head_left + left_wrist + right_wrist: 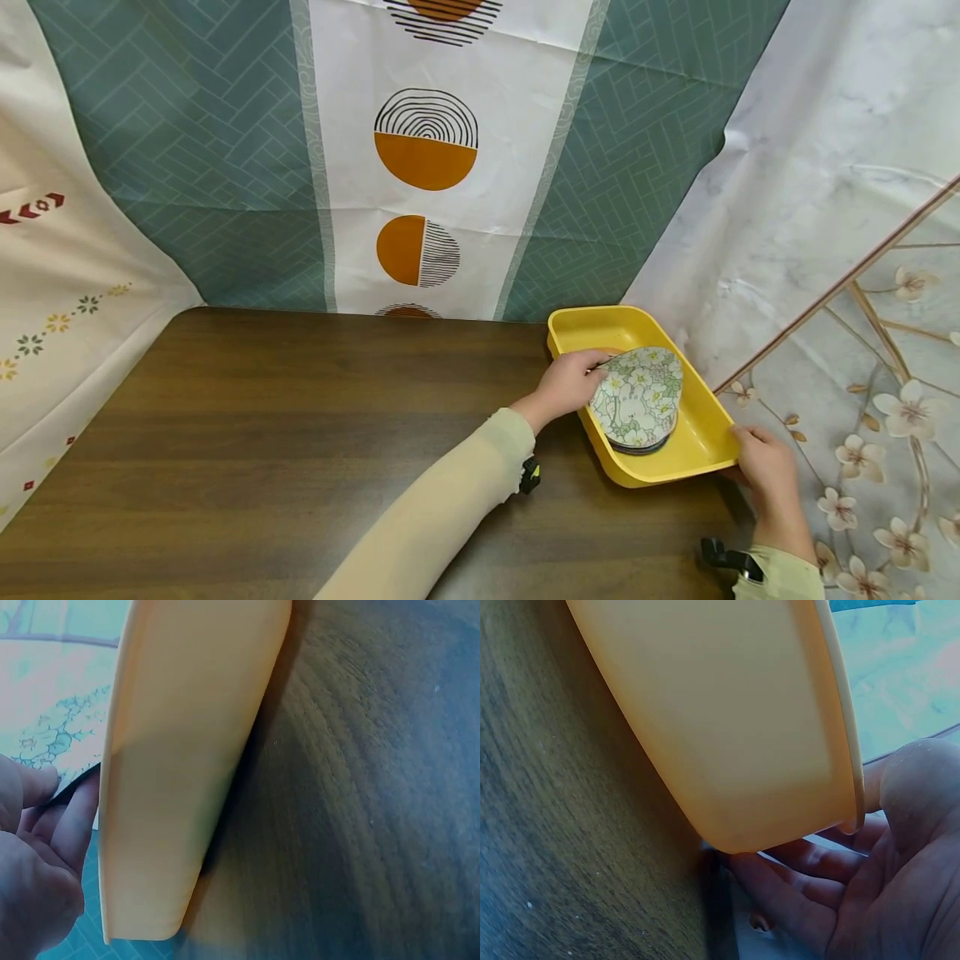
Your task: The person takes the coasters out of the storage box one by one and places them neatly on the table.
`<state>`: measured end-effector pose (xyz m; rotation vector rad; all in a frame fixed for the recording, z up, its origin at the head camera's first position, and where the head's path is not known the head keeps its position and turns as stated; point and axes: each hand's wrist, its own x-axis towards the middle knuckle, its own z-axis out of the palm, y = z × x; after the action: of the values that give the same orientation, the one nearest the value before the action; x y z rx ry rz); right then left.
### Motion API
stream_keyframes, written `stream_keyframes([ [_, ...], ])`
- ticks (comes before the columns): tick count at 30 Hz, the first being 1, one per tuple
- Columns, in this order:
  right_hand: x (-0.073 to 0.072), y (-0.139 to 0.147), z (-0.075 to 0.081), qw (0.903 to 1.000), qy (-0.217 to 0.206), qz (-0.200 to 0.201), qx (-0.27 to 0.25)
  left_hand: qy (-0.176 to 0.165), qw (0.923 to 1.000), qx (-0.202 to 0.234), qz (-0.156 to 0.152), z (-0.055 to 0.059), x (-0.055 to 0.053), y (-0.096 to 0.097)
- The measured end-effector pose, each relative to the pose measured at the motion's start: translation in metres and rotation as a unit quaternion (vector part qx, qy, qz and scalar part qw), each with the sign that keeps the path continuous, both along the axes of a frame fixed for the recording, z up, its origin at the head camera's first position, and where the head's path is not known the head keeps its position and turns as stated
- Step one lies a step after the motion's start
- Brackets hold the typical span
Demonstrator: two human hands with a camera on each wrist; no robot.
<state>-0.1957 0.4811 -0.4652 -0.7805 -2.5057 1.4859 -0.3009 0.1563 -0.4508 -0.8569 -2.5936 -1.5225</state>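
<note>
A yellow plastic tray [708, 429] sits at the right of the table. Inside it lies a small stack of flat, rounded coasters [647, 448], dark at their edges. My left hand [566, 387] reaches over the tray's left rim and pinches the top flower-printed coaster [637, 396] by its left edge, between thumb and fingers. That coaster is tilted over the others, its thin dark edge showing in the left wrist view. At the near right corner of the tray, my right hand [768, 467] grips the rim, thumb on top and fingers underneath [787, 900].
The brown wooden table [300, 442] stretches to the left of the tray. A green and white patterned cloth [240, 167] hangs behind it. Floral white fabric [847, 333] rises close along the tray's right side, and cream cloth [82, 275] stands at the left.
</note>
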Motion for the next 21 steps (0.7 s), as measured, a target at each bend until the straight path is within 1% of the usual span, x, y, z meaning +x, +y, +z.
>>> stream_keyframes([
  [4, -0.001, 0.000, -0.001, 1.0000, 0.001, -0.003, -0.001, -0.022, 0.9986, 0.049, 0.005, -0.003, 0.000, -0.004],
  [8, -0.001, 0.000, 0.000, 1.0000, 0.000, -0.002, 0.007, -0.041, 0.9946, 0.094, 0.015, -0.006, 0.001, -0.008],
  [11, 0.000, -0.001, 0.002, 0.9999, -0.001, -0.004, 0.010, -0.069, 0.9887, 0.131, 0.021, -0.009, 0.001, -0.011],
  [15, 0.001, -0.001, 0.003, 0.9999, -0.001, -0.008, 0.012, -0.106, 0.9781, 0.177, 0.024, -0.012, 0.002, -0.014],
  [18, 0.000, -0.001, 0.003, 0.9999, -0.002, -0.005, 0.014, -0.122, 0.9713, 0.203, 0.027, -0.014, 0.003, -0.017],
  [21, 0.000, -0.003, 0.003, 0.9998, -0.003, -0.003, 0.018, -0.131, 0.9666, 0.218, 0.031, -0.014, 0.003, -0.022],
])
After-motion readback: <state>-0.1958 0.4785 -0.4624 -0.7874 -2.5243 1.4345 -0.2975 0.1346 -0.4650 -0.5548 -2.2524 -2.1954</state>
